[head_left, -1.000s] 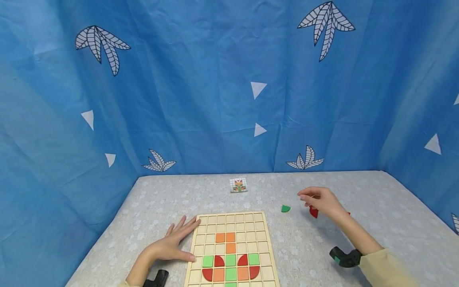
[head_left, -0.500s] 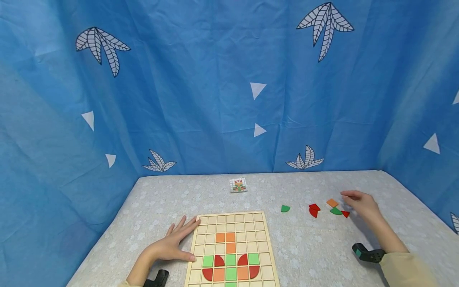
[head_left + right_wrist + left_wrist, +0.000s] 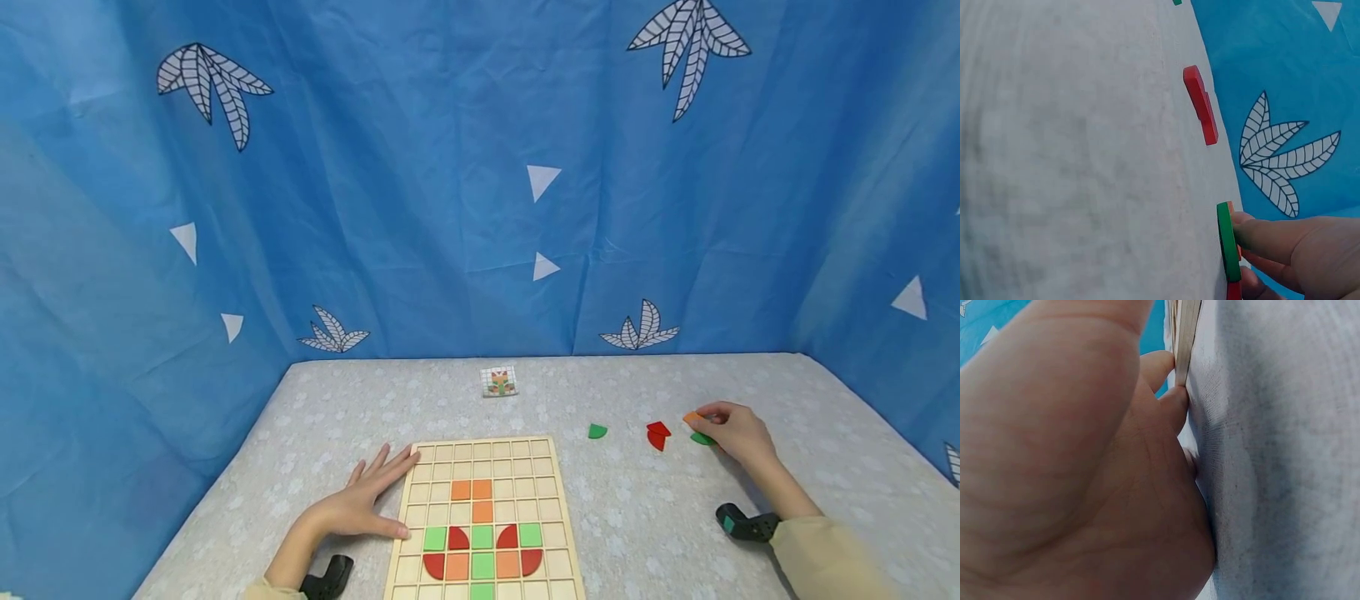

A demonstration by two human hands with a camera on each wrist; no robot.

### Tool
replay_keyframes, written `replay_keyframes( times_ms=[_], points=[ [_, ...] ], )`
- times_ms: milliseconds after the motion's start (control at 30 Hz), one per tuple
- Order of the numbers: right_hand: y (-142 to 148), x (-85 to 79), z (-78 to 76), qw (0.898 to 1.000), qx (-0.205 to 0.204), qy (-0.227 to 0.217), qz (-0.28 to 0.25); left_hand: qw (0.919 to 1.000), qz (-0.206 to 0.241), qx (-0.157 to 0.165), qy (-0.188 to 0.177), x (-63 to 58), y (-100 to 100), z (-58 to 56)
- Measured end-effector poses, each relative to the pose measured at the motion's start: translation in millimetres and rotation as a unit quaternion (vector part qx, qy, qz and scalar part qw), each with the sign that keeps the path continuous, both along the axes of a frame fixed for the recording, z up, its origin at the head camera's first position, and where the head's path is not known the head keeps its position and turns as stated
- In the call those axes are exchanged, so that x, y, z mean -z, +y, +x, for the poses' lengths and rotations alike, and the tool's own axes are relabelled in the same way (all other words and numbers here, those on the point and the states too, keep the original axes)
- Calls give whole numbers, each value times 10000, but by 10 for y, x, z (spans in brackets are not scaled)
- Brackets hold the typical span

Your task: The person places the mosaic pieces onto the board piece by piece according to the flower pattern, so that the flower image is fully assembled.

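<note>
My left hand lies with straight, spread fingers along the left edge of a wooden grid board. Its fingertips and thumb tip touch the frame; in the left wrist view the palm fills much of the picture beside the board's edge. On the right, my right hand pinches an orange square tile between thumb and fingers, low over the cloth. A green quarter-round tile lies right by the thumb. A red tile next to it is mostly hidden by the hand.
Orange, green and red tiles sit in the board's cells, such as a green square. Two red tiles and a green quarter-round piece lie between board and right hand. A pattern card is behind the board, before a blue curtain.
My right hand first swung right past the loose tiles, then came back left and down onto the orange square tile. My left hand has stayed on the board's edge.
</note>
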State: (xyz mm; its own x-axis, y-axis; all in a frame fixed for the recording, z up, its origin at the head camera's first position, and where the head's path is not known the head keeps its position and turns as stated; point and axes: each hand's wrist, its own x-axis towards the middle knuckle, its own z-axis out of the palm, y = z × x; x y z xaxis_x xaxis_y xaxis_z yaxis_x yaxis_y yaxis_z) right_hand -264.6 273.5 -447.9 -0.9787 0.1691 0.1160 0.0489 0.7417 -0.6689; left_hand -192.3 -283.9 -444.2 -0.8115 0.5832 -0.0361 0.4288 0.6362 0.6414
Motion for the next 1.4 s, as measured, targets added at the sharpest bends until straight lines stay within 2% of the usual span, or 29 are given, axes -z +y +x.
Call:
replay_keyframes(
  times_ms=[233,733,900,1133,1400],
  points=[
    [-60,47,-9,9999,43,122,8,10000,-43,-12,-27,-4,-16,-7],
    [-84,55,58,9969,169,763,-16,10000,11,28,-51,37,-17,14],
    [-199,-24,116,9966,148,716,-383,10000,-8,83,-9,53,-11,22],
    [-499,-208,114,9890,-421,381,-1364,10000,9,64,17,37,-8,23],
    [-960,-393,182,9662,-1350,278,-2177,10000,-45,-30,56,19,-5,7]
  ],
)
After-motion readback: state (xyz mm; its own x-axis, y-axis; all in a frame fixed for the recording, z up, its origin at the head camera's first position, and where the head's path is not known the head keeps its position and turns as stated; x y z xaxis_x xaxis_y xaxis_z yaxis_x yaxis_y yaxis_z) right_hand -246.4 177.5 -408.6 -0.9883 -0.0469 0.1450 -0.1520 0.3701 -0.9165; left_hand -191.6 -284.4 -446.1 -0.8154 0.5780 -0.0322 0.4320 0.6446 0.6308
